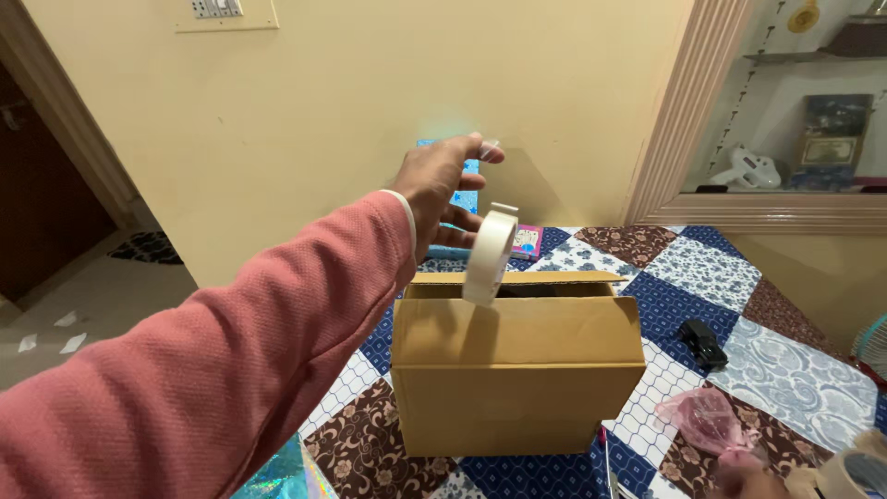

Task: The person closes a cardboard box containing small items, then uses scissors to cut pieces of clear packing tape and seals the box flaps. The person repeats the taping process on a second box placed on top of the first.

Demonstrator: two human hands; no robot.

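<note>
1. My left hand (442, 189) is raised above the cardboard box (516, 370), fingers loosely spread, thumb and forefinger pinching a clear end of tape near the wall. The white tape roll (490, 255) dangles below it, just over the box's open top.
2. My right hand (753, 480) barely shows at the bottom edge; I cannot tell its grip. Another tape roll (855, 471) lies beside it.
3. I judge the thin strip could twist, stick to itself or snap, dropping the roll into the box.
4. The box is matte brown corrugated board, square-edged; the patchwork quilt (702, 277) beneath is soft, so it may tip.
</note>
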